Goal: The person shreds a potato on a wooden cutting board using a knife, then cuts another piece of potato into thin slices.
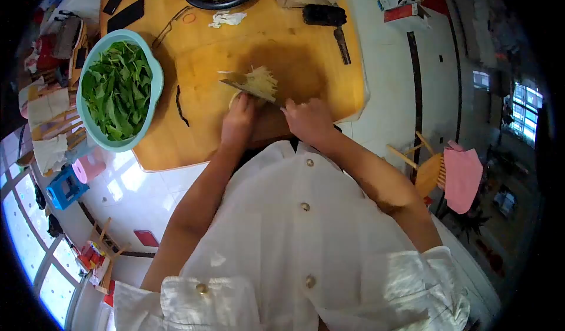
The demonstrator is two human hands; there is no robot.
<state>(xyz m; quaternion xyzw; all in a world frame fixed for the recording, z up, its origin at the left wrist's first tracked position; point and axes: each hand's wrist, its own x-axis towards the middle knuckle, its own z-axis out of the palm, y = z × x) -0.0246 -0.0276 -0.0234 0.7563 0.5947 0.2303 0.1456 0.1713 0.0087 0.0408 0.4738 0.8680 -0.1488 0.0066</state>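
My right hand (307,119) is closed round the handle of a knife (250,91), whose blade points left across the work spot. Beside the blade, my left hand (239,116) presses with bent fingers on a pale yellow piece of food (233,99), mostly hidden under the fingers. A heap of thin pale yellow shreds (261,80) lies just beyond the blade. The surface under the food is partly hidden by my hands and shadow.
On the wooden table (200,54) stand a light blue basin (158,80) of green leaves (119,89) at left and a black bowl (206,4) at the far edge. A dark strip (182,106), a crumpled tissue (227,19) and a black-wrapped object (324,15) lie around.
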